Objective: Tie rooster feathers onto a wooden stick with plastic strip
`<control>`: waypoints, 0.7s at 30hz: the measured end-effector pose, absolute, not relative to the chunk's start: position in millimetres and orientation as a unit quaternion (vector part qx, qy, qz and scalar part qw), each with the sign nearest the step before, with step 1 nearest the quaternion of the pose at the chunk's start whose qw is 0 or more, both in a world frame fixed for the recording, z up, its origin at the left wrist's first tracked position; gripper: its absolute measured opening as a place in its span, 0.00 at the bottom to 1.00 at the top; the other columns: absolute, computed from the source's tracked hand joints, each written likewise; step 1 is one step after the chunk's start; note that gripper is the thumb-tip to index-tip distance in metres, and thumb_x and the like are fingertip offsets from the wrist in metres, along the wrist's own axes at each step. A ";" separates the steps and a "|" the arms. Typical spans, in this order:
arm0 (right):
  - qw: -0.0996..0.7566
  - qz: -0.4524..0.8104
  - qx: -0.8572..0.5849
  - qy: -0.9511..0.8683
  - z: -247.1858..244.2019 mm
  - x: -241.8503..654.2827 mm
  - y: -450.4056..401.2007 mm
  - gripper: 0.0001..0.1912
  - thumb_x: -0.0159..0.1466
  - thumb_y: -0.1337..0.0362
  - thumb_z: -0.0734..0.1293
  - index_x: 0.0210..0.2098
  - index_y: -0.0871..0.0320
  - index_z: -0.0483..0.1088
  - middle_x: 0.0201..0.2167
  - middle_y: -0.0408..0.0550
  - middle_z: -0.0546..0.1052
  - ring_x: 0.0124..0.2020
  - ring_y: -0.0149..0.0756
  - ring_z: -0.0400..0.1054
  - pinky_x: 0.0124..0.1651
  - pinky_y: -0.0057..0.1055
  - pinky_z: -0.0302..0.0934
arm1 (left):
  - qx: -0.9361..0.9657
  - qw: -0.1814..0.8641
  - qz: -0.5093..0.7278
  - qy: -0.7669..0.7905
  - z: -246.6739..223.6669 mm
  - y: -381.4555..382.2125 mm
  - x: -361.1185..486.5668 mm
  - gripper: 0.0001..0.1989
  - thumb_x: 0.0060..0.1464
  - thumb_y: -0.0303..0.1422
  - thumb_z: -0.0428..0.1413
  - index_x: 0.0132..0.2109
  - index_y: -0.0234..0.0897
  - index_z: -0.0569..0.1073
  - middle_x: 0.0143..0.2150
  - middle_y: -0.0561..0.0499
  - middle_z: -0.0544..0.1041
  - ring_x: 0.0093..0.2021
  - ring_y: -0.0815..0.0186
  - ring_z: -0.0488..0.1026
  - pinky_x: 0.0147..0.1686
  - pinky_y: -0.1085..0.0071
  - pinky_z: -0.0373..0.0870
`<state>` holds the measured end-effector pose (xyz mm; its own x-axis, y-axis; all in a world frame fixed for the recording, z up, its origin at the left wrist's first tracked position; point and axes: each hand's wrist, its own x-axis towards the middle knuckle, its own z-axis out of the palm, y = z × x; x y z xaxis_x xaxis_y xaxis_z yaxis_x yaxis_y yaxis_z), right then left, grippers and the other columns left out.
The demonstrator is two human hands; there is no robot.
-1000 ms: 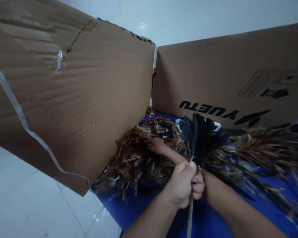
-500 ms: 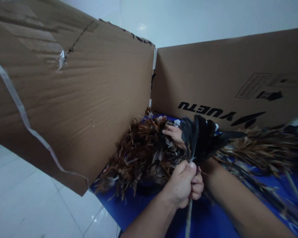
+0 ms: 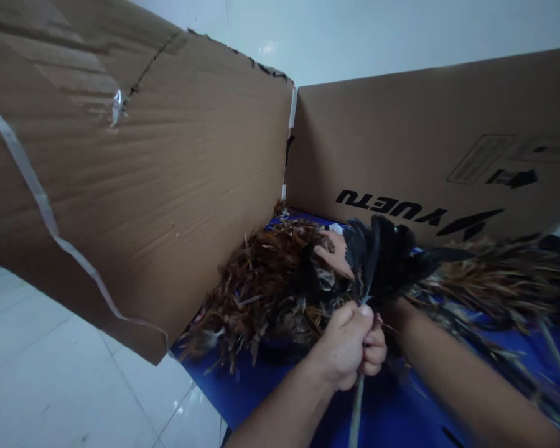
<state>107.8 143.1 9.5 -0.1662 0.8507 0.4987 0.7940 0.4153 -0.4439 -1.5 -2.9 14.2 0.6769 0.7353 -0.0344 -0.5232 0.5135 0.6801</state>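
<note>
My left hand (image 3: 350, 345) is closed around a thin stick (image 3: 356, 410), just below a fan of black feathers (image 3: 389, 255) at its top. Behind those feathers, my right hand (image 3: 336, 254) reaches into a heap of loose brown feathers (image 3: 266, 267), its thumb and fingers spread apart. The black feathers cover part of the right hand and wrist. Whether its fingertips touch single feathers is too dark to tell.
Tall cardboard walls stand at the left (image 3: 168, 162) and back (image 3: 401, 137) of a blue surface (image 3: 270, 392). More brown feathers (image 3: 508, 274) lie at the right, with sticks near them. White floor tiles (image 3: 74, 373) show at lower left.
My right hand has shifted slightly right, and its fingers have moved among the brown feathers. My left hand still grips the stick, nearly in the same place.
</note>
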 end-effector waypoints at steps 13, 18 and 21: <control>0.086 0.046 -0.345 -0.933 -30.1 36.6 89.8 0.24 0.56 0.62 0.65 0.52 0.58 0.63 0.44 0.54 0.70 0.46 0.43 0.61 0.50 0.42 0.51 | 0.331 0.852 0.370 0.167 11.1 -1.5 1.1 0.24 0.44 0.52 0.55 0.30 0.40 0.54 0.19 0.63 0.52 0.13 0.82 0.43 0.12 0.84 0.39; 0.184 0.105 -0.355 -0.910 -30.2 44.1 111.0 0.08 0.61 0.66 0.59 0.34 0.59 0.70 0.34 0.49 0.71 0.38 0.37 0.63 0.43 0.34 0.53 | 0.329 0.851 0.373 0.171 13.5 -3.4 0.2 0.24 0.43 0.52 0.56 0.30 0.39 0.54 0.19 0.63 0.52 0.13 0.82 0.44 0.11 0.83 0.39; 0.222 0.131 -0.380 -0.888 -26.5 51.9 122.6 0.11 0.64 0.63 0.56 0.31 0.59 0.68 0.31 0.46 0.71 0.34 0.33 0.63 0.40 0.30 0.54 | 0.331 0.851 0.371 0.170 14.6 -4.0 -0.6 0.24 0.44 0.52 0.55 0.30 0.39 0.54 0.19 0.63 0.51 0.13 0.82 0.43 0.11 0.83 0.39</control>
<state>51.9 122.6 -26.5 -0.6132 0.7329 0.2947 0.6161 0.6773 -0.4021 -0.6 -4.0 14.6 0.6664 0.7443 -0.0443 -0.5185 0.5054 0.6897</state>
